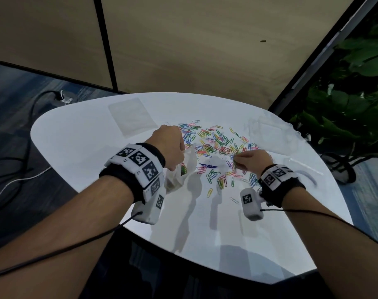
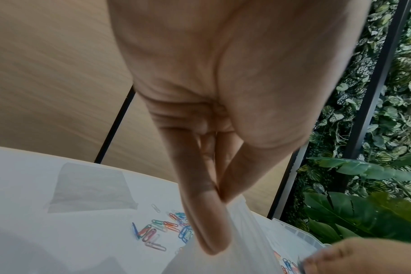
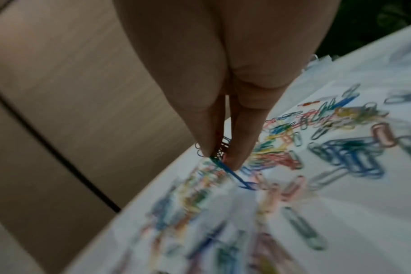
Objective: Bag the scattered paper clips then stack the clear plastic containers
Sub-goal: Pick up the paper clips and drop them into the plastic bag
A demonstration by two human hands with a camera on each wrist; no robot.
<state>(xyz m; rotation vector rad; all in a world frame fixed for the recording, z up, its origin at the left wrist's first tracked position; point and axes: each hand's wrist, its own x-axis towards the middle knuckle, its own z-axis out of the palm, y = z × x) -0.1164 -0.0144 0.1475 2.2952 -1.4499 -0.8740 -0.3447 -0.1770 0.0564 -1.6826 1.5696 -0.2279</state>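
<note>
Many coloured paper clips (image 1: 214, 145) lie scattered across the middle of the white table (image 1: 80, 147). My left hand (image 1: 173, 147) pinches the rim of a clear plastic bag (image 1: 179, 173) and holds it up off the table; a few clips show inside. In the left wrist view the thumb and fingers (image 2: 204, 213) clamp the bag (image 2: 237, 241). My right hand (image 1: 248, 161) pinches a small bunch of clips (image 3: 219, 153) just above the pile. A clear plastic container (image 1: 270, 130) stands at the far right, another clear piece (image 1: 302, 167) right of my right hand.
A flat empty clear bag (image 1: 132, 117) lies at the far left of the table. A wooden wall panel (image 1: 183, 50) rises behind. Green plants (image 1: 356, 93) stand to the right. Cables (image 1: 22, 137) run over the floor on the left.
</note>
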